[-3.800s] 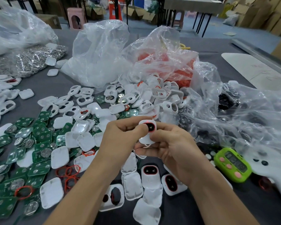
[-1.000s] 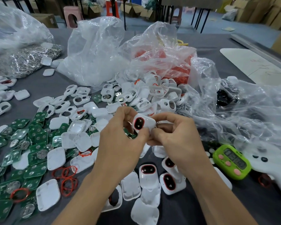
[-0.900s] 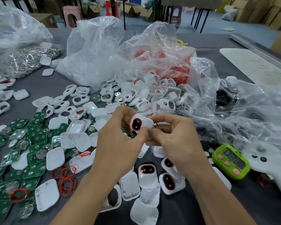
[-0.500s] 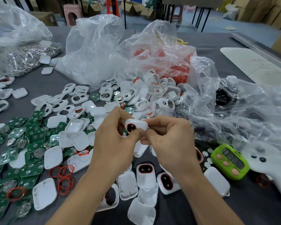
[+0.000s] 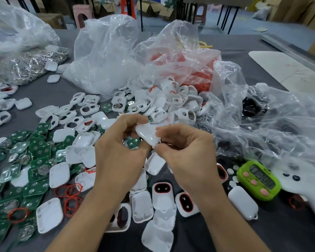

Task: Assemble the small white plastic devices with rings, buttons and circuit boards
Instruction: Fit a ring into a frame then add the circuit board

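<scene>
Grey counter (image 5: pixel 280 233) is carrying finished devices (image 5: pixel 162 195) at lower centre, red-ringed buttons facing up. Above them I am pinching one white device (image 5: pixel 147 135) between both hands: the left hand (image 5: pixel 116 151) is gripping its upper left edge, the right hand (image 5: pixel 187 151) its lower right corner. Half a second ago its button was facing me. Now its plain back is showing, so I judge I am pressing the shell closed. At left, circuit boards (image 5: pixel 35 151) are lying, with empty shells (image 5: pixel 162 106) piling beyond.

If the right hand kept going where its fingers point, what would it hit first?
The right hand pinches the white device; pushing on leftward, it would probably meet the left hand.
</scene>
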The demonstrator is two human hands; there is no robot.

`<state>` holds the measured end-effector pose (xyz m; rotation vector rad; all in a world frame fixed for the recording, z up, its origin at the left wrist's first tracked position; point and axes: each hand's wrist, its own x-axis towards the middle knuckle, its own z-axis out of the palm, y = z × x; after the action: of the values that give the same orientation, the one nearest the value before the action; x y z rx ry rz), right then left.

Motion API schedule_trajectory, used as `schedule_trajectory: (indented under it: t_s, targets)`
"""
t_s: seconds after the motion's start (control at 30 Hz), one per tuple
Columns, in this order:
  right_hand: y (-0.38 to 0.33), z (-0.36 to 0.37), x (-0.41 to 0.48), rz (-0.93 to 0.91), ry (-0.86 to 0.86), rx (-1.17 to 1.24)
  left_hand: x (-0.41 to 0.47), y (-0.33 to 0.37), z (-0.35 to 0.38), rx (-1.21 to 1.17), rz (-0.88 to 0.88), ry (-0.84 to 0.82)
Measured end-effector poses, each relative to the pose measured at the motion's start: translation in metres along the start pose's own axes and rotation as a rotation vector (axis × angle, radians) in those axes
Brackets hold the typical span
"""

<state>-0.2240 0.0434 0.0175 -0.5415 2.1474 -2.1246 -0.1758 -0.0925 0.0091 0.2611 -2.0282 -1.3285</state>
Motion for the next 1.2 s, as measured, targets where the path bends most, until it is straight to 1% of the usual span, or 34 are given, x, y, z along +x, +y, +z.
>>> schedule_trajectory:
  t_s: [0.13, 0.27, 0.33, 0.4, 0.43, 0.5, 0.7, 0.83, 0.93, 1.07, 1.2]
  targets:
    - [0.004, -0.009, 0.007, 0.12, -0.021, 0.028, 0.001, 0.002, 0.001, -0.007, -0.005, -0.001]
    - [-0.001, -0.012, 0.006, 0.189, -0.166, 0.032, 0.002, 0.0, 0.003, 0.005, -0.04, -0.04]
    - [-0.003, -0.012, 0.006, 0.24, -0.203, 0.086, 0.004, -0.001, 0.003, -0.084, -0.074, -0.087]
    - [-0.003, -0.014, 0.007, 0.287, -0.187, 0.132, 0.005, 0.0, 0.003, -0.242, -0.162, -0.13]
    - [-0.004, -0.014, 0.007, 0.301, -0.177, 0.145, 0.005, -0.001, 0.003, -0.278, -0.206, -0.132]
    - [-0.005, -0.015, 0.007, 0.321, -0.16, 0.165, 0.003, 0.0, 0.003, -0.263, -0.25, -0.124]
    - [-0.005, -0.017, 0.008, 0.373, -0.149, 0.16, 0.001, 0.0, 0.0, -0.171, -0.172, -0.17]
    - [-0.008, -0.02, 0.008, 0.413, -0.18, 0.2, 0.003, 0.002, -0.004, -0.183, -0.148, -0.205]
    - [-0.01, -0.024, 0.009, 0.447, -0.198, 0.212, 0.004, 0.002, -0.005, -0.287, -0.191, -0.243]
    - [-0.015, -0.026, 0.009, 0.481, -0.256, 0.255, 0.008, 0.0, -0.009, -0.429, -0.299, -0.302]
    - [-0.015, -0.026, 0.008, 0.494, -0.282, 0.276, 0.012, -0.002, -0.015, -0.565, -0.389, -0.417]
